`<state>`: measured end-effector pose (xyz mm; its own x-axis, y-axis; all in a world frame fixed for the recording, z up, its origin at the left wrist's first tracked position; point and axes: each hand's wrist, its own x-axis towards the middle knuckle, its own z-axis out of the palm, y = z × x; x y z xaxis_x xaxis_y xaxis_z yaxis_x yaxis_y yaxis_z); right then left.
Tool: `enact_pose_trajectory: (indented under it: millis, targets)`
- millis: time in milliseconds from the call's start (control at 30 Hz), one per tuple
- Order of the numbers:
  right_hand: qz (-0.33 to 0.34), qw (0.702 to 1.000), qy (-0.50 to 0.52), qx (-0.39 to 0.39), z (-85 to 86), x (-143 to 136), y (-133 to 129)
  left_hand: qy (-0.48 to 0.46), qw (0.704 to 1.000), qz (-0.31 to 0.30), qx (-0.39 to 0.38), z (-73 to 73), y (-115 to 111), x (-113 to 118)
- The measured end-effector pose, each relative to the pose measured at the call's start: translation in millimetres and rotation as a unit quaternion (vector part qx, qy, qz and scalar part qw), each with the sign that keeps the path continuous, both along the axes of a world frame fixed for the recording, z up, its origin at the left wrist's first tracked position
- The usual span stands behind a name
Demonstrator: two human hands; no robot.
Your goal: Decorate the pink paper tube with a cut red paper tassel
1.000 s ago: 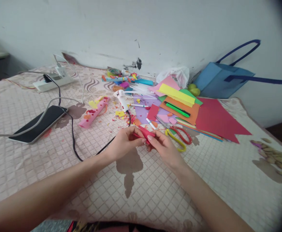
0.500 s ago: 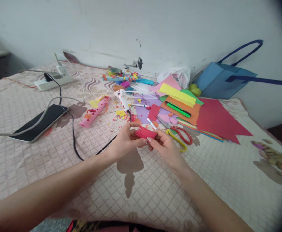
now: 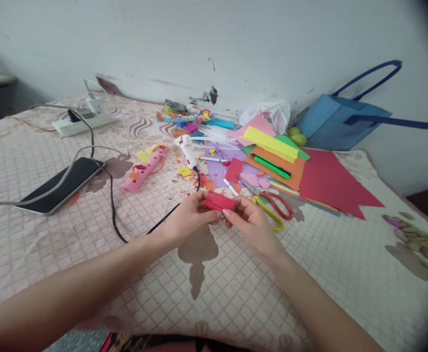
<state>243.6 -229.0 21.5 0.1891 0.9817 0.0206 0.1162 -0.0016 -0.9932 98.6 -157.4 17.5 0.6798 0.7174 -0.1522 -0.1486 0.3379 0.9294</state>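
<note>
Between my two hands is a small piece of red paper (image 3: 219, 200), folded into several layers. My left hand (image 3: 191, 212) grips its left end, thumb along the near edge. My right hand (image 3: 248, 217) pinches the right end between thumb and fingers; some fingertips are hidden behind the paper. Just right of my right hand lie scissors (image 3: 278, 208) with red and yellow handles. Beyond the paper are a white-capped marker (image 3: 231, 187), a flat red paper piece (image 3: 234, 169) and a white glue gun (image 3: 187, 152) with a black cord.
A pink decorated paper roll (image 3: 146, 169), a dark phone (image 3: 61, 186) and a power strip (image 3: 83, 124) lie to the left. Coloured paper sheets (image 3: 338, 186), a green cutter (image 3: 271, 166) and a blue bag (image 3: 340, 122) are at the right. Cords cross the left side.
The red paper has turned slightly in my fingers, and its layers look more spread at the left end. My left fingers have shifted a little; the right hand stays about the same.
</note>
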Motion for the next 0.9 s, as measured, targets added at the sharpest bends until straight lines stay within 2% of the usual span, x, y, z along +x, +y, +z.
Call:
enact_pose_trajectory:
  millis: [167, 333, 700, 900]
  targets:
    - [-0.003, 1.0, -0.014, 0.001, 1.2, 0.7, -0.2, 0.002, 0.999, -0.025, 0.022, -6.7, 2.0, -1.1]
    - [-0.001, 1.0, -0.016, 0.007, -0.5, 1.6, -0.8, 0.022, 0.999, -0.03, 0.028, -3.9, 1.8, -2.0]
    - [-0.019, 0.999, -0.034, 0.024, -1.0, -1.3, -0.5, 0.016, 0.999, -0.005, -0.039, -2.2, -2.7, -0.7]
    - [-0.013, 0.999, -0.031, 0.025, -5.2, -1.9, 0.1, -0.004, 0.999, 0.008, -0.043, -1.5, -3.9, 0.2]
